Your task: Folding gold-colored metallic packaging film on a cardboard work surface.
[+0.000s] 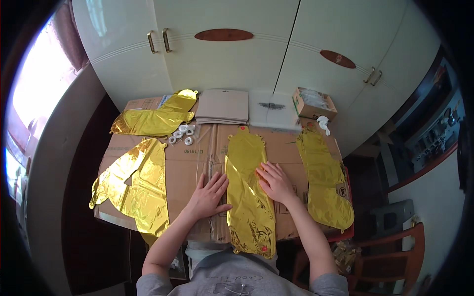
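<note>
A flat, deflated gold foil balloon [247,192] lies lengthwise in front of me, its near end reaching the table's front edge. It has small tabs along its edges and a red spot at either end. My left hand [210,195] rests palm down at its left side, fingers spread, the thumb at the foil's edge. On the opposite side my right hand [275,182] lies with outstretched fingers touching the foil's right edge. Under everything is a brown cardboard sheet [190,170].
More flat gold foil balloons lie at the left [148,190], far left [153,116] and right [323,182]. Small white rolls [182,132] sit near stacked grey-brown boards [223,106]. Farther right are a clear plastic bag [274,112], an open box [313,103] and a wooden chair [414,256].
</note>
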Available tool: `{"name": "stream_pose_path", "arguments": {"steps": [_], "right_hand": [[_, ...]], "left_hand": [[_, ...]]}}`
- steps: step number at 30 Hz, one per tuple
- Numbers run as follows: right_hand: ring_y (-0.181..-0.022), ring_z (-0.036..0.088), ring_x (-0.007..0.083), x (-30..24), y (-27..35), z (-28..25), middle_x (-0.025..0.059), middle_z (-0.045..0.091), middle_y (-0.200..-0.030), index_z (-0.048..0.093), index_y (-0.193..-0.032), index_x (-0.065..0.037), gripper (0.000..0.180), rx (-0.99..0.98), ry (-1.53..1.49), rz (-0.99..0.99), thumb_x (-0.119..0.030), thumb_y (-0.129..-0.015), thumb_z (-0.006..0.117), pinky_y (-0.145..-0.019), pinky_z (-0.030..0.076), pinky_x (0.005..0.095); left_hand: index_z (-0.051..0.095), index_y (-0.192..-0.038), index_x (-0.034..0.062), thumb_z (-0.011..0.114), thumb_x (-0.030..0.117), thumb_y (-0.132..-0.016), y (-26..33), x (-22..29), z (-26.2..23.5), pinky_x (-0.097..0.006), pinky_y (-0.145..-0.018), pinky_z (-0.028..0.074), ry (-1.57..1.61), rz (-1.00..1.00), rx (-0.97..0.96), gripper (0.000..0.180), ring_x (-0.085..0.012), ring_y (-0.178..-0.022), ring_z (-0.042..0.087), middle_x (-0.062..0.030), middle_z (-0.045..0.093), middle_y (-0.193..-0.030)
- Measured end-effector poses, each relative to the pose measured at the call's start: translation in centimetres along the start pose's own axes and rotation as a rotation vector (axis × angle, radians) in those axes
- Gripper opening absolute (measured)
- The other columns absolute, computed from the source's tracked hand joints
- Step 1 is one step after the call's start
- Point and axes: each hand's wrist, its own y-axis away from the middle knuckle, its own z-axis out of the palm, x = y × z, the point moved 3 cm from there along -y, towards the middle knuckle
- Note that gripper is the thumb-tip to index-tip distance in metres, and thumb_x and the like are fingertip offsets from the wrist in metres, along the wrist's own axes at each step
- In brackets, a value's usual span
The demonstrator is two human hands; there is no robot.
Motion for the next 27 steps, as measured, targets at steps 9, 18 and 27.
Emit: {"name": "stream_pose_path", "arguments": {"steps": [9,18,27], "right_hand": [[-0.140,0.038,0.0317,-0.7,0.2,0.2,0.0141,0.045,-0.147,0.055,-0.136,-0.010,0.048,-0.020,-0.050,0.047,-0.033,-0.094,0.055,-0.117,0.024,0.0493],[-0.141,0.034,0.0311,-0.8,2.6,-0.8,0.0126,0.041,-0.150,0.049,-0.142,-0.016,0.052,-0.080,0.057,-0.004,-0.036,-0.095,0.055,-0.118,0.021,0.0506],[-0.142,0.034,0.0276,-1.2,2.7,-0.6,0.0090,0.043,-0.150,0.046,-0.143,-0.010,0.056,-0.118,0.134,-0.011,-0.038,-0.096,0.052,-0.118,0.020,0.0518]], "left_hand": [[0.035,-0.150,0.0102,0.050,0.062,-0.089,0.0,-0.7,-0.4,-0.058,-0.118,0.014,-0.011,-0.047,0.034,0.081,-0.0298,-0.147,0.024,-0.0062,0.033,-0.157],[0.034,-0.151,0.0134,0.046,0.069,-0.087,0.3,-0.3,-0.4,-0.059,-0.118,0.011,-0.061,-0.023,0.001,0.085,-0.0300,-0.147,0.023,-0.0049,0.035,-0.156],[0.035,-0.150,0.0121,0.048,0.072,-0.084,0.3,-0.1,-0.6,-0.061,-0.117,0.010,-0.059,-0.008,0.005,0.090,-0.0318,-0.147,0.022,-0.0070,0.035,-0.156]]}}
